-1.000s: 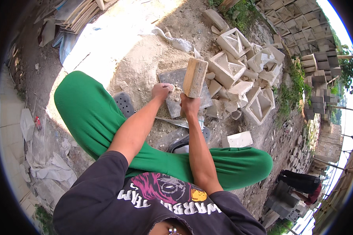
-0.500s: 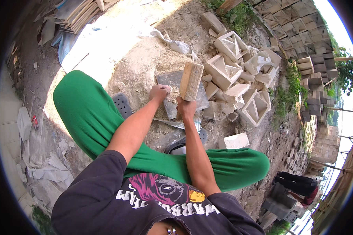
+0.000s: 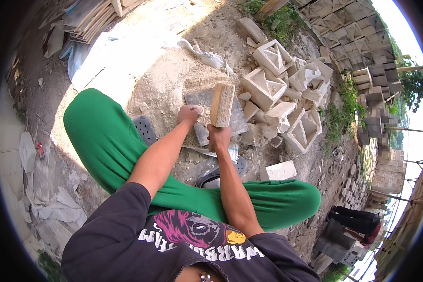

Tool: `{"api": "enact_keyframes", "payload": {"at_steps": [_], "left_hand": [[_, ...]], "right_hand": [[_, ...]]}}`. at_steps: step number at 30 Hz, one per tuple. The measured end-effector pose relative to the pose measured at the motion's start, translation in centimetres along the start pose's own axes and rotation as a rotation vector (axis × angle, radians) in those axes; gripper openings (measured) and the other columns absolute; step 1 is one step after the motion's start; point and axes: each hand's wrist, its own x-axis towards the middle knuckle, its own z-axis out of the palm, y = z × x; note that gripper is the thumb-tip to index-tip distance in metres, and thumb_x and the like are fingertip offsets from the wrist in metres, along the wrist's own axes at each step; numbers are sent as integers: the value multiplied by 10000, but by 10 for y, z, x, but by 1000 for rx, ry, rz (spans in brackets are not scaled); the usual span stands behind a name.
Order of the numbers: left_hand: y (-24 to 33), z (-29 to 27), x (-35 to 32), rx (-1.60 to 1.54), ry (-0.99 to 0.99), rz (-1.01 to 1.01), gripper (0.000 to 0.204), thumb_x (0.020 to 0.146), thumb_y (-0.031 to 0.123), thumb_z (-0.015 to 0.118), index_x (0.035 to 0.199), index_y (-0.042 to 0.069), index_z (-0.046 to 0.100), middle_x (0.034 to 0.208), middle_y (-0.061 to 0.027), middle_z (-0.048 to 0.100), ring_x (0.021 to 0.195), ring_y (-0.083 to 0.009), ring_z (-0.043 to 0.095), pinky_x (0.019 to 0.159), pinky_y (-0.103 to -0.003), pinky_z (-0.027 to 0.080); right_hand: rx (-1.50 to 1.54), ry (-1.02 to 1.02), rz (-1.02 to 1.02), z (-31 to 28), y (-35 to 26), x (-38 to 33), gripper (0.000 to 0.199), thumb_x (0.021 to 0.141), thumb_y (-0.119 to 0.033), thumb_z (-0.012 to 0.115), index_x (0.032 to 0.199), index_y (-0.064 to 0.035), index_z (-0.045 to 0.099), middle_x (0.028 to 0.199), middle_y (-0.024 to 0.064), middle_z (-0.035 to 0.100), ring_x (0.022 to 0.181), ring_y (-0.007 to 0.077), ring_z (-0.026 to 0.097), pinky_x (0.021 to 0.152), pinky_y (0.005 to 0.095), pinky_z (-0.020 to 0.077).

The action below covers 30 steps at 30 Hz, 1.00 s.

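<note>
Beside block pile [image 3: 286, 89]: right hand [image 3: 218, 137] grips wooden block [image 3: 222, 105]; left hand [image 3: 189, 114] on slab [image 3: 202, 99].

Head-worn fisheye; looks steeply down; close range

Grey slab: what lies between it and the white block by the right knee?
In the head view, rubble and dirt lie between the grey slab and the white block.

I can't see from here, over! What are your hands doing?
Right hand gripping wooden block. Left hand pressing grey slab. Pale hollow blocks beside it.
</note>
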Motion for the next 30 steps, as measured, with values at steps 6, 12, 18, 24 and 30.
{"api": "enact_keyframes", "payload": {"at_steps": [6, 12, 18, 24, 30], "left_hand": [[-5, -1, 1, -14, 61, -30, 298, 801, 372, 785, 1033, 186, 785, 950, -71, 764, 878, -226, 725, 792, -361, 547], [-18, -5, 3, -32, 81, 25, 299, 819, 386, 759, 1033, 179, 782, 981, -74, 761, 894, -237, 724, 810, -360, 546], [17, 1, -13, 40, 24, -4, 341, 831, 359, 769, 1090, 136, 768, 1012, -84, 758, 909, -217, 712, 811, -347, 529], [-18, 1, 8, 35, 72, 23, 318, 842, 383, 748, 1073, 165, 772, 1007, -71, 760, 923, -231, 721, 818, -353, 540], [-7, 2, 2, 9, 42, 59, 343, 838, 382, 748, 1085, 145, 766, 1021, -83, 757, 934, -222, 714, 829, -343, 535]], "right_hand": [[-34, -204, 269, -4, -1, 1, 311, 727, -219, 720, 801, 78, 668, 673, 115, 656, 536, 216, 650, 525, 347, 528], [91, -41, -13, -4, -32, -5, 225, 761, -181, 695, 803, 38, 665, 632, 79, 637, 518, 184, 642, 495, 336, 507], [-71, -105, 116, 7, 53, 20, 253, 715, -179, 724, 790, 55, 660, 631, 113, 646, 514, 221, 656, 489, 357, 510], [9, -118, 122, -15, -24, 1, 255, 725, -188, 728, 744, 58, 665, 619, 104, 644, 512, 209, 649, 497, 348, 520], [5, 15, -62, 11, 10, 7, 234, 750, -203, 730, 745, 26, 682, 611, 91, 649, 521, 203, 658, 506, 348, 526]]}}
